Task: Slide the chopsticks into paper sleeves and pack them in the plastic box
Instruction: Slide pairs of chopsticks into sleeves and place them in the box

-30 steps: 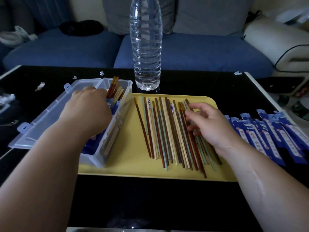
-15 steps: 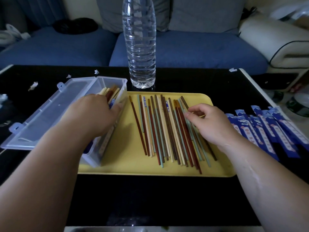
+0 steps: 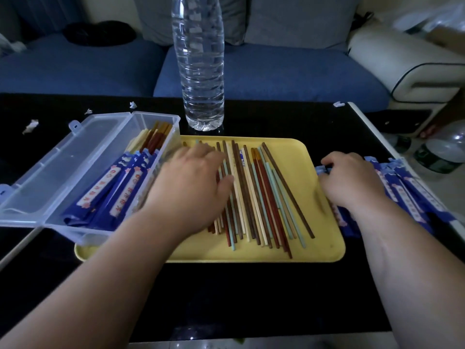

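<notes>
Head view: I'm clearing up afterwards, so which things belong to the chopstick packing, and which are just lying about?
Job: loose coloured chopsticks; yellow plastic tray; blue paper sleeves; clear plastic box holding sleeved chopsticks.
Lying about: clear plastic water bottle; white paper scraps; black bundle on the sofa.

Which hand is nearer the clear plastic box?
Left. Left hand rests on chopsticks beside the clear plastic box; right hand beyond the yellow tray, on blue paper sleeves.
</notes>
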